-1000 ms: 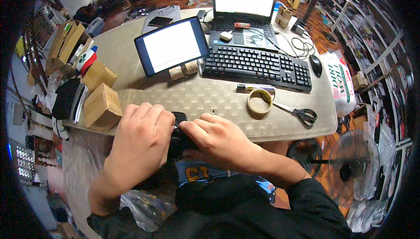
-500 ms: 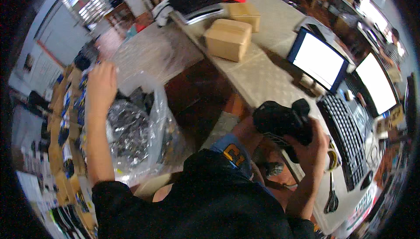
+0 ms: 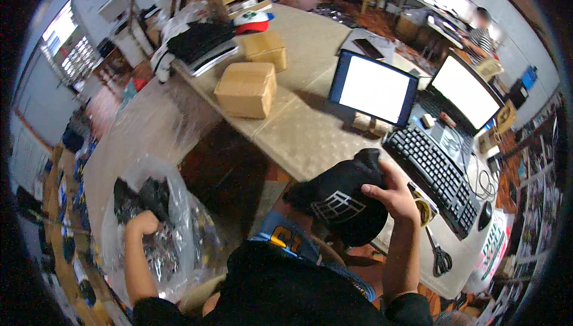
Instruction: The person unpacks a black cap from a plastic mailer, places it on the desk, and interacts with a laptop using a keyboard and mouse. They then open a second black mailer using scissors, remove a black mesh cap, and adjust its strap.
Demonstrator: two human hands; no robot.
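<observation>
My left hand [image 3: 142, 223] is curled over the clear plastic bag [image 3: 181, 206] at lower left, its fingertips hidden, so I cannot tell whether they pinch anything. Just right of centre, my right hand [image 3: 399, 197] grips the black cap [image 3: 343, 191], thumb pointing left across it, the other fingers mostly out of sight behind.

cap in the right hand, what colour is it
Black cap with white grid lines, in the head view.
</observation>
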